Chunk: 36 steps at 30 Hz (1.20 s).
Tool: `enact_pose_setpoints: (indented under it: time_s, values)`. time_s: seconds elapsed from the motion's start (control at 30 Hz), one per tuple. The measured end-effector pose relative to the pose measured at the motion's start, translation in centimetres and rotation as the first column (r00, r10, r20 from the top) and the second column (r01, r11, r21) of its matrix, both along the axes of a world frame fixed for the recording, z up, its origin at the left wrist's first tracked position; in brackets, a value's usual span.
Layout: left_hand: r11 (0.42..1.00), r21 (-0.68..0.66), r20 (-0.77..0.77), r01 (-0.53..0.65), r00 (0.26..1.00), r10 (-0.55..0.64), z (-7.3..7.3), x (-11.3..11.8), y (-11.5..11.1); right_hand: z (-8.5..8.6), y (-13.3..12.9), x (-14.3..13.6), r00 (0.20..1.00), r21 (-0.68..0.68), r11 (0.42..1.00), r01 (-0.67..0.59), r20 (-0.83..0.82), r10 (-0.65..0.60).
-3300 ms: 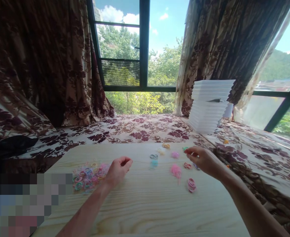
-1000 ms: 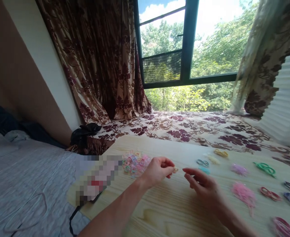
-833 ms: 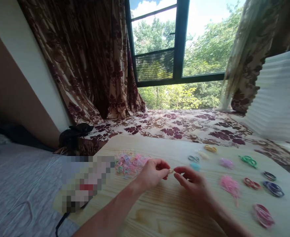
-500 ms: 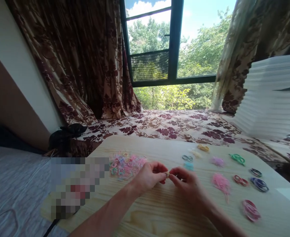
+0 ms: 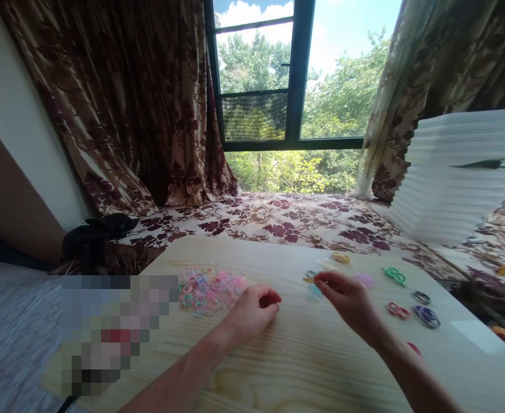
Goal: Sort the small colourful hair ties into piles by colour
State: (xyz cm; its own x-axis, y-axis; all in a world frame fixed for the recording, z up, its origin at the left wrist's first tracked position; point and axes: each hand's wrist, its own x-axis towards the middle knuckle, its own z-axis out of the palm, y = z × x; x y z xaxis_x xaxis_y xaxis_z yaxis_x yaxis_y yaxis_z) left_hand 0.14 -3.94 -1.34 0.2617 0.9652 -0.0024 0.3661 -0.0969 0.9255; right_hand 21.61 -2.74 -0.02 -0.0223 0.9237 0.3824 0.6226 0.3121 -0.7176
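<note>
My right hand [image 5: 345, 295] pinches a small yellow hair tie [image 5: 309, 280] between thumb and fingertips. It is held over the tabletop, close to a grey-blue hair tie [image 5: 311, 273] and some light-blue bands [image 5: 315, 291]. On the left, my left hand [image 5: 256, 310] rests low over the table with curled fingers, a gap between thumb and fingers, and nothing visible in it. Just left of it spreads a mixed pile of small coloured hair ties [image 5: 212, 288]. The pink bunch on the right is mostly covered by my right hand and forearm.
Sorted groups lie on the right of the wooden table [image 5: 252, 373]: yellow ties [image 5: 341, 258], green ties [image 5: 393, 276], red ties [image 5: 399, 311], dark-blue ties [image 5: 427, 316], a black tie [image 5: 422, 297] and purple bands [image 5: 364, 280]. A blurred-out patch [image 5: 115, 338] covers the left side.
My hands were together with a small yellowish tie between them. Now they are apart: my right hand has moved right and away from me with the tie. The view has shifted slightly right.
</note>
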Motion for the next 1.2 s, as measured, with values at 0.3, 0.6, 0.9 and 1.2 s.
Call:
enact_pose_setpoints:
  time_s: [0.3,0.6,0.9,1.2]
  values:
    - [1.000,-0.020,-0.010,0.003,1.000,-0.003,-0.2,0.0,0.3,3.1,4.9,8.9,0.783,-0.002,0.874,0.487,0.445,-0.435]
    - [1.000,-0.015,-0.014,-0.019,1.000,0.019,0.0,0.2,0.0,1.2,7.6,9.4,0.640,0.035,0.813,0.580,0.598,-0.483]
    - [1.000,0.002,-0.012,0.002,1.000,-0.002,-0.3,0.0,0.1,0.9,7.6,10.5,0.685,-0.028,0.857,0.515,0.615,-0.392]
    - [1.000,0.011,-0.039,0.003,0.999,-0.003,0.0,-0.2,0.0,3.3,2.6,3.1,0.889,-0.080,0.987,0.140,0.449,-0.089]
